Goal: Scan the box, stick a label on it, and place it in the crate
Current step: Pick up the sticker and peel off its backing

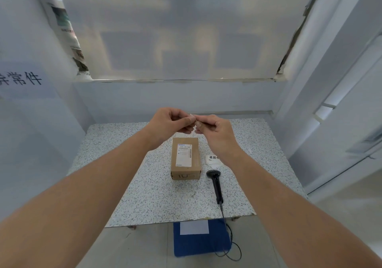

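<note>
A small brown cardboard box (185,158) with a white shipping label on top lies in the middle of the speckled table (128,176). Above and behind it, my left hand (171,124) and my right hand (215,131) meet, fingertips pinched together on a small white label (192,116) held between them. A black handheld scanner (216,182) lies on the table right of the box, its cable running off the front edge. A stack of white labels (215,160) with black print lies just behind the scanner.
A blue crate (201,240) with a white patch on it stands on the floor under the table's front edge, with the scanner cable looped beside it. White partition walls close in on the left, back and right.
</note>
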`<state>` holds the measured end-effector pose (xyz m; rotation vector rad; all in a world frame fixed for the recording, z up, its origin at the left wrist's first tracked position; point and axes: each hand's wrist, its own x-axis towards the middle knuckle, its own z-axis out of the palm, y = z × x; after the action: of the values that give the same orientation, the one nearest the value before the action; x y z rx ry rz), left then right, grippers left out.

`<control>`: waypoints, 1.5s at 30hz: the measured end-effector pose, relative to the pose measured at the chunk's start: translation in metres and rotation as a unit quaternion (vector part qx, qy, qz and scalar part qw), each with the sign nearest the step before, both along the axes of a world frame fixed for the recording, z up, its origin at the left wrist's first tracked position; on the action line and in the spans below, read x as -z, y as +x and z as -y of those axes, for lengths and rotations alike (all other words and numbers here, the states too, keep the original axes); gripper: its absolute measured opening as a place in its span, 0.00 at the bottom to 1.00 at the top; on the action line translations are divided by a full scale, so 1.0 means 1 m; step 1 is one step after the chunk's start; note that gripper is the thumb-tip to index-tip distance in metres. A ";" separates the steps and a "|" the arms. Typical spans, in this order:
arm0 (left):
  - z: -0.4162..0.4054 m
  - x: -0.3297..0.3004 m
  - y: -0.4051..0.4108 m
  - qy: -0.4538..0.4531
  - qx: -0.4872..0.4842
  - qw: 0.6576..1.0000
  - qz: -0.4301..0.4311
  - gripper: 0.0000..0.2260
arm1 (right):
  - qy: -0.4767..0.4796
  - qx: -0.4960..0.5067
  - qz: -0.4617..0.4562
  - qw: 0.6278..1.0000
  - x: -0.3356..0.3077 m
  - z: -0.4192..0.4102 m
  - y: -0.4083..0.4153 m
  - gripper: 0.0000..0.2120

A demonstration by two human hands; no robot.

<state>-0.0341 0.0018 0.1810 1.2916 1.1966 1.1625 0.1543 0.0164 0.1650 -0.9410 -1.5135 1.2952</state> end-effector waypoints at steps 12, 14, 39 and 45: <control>-0.005 -0.005 0.000 -0.002 0.014 1.000 0.007 0.12 | 0.013 0.011 0.007 1.000 -0.006 -0.006 0.003 0.11; -0.005 -0.007 0.001 -0.005 0.013 1.000 0.005 0.11 | 0.018 0.011 0.008 1.000 -0.007 -0.006 0.003 0.11; -0.004 -0.024 0.024 0.021 -0.017 0.991 -0.134 0.07 | 0.091 0.036 0.119 0.988 -0.005 -0.009 0.017 0.10; -0.002 -0.024 0.025 0.023 -0.009 0.992 -0.122 0.08 | 0.038 0.049 0.048 0.997 -0.003 -0.008 0.018 0.13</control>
<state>-0.0095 0.0043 0.2050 1.4935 1.3651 1.0727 0.1722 0.0244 0.1679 -1.0266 -1.5603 1.1289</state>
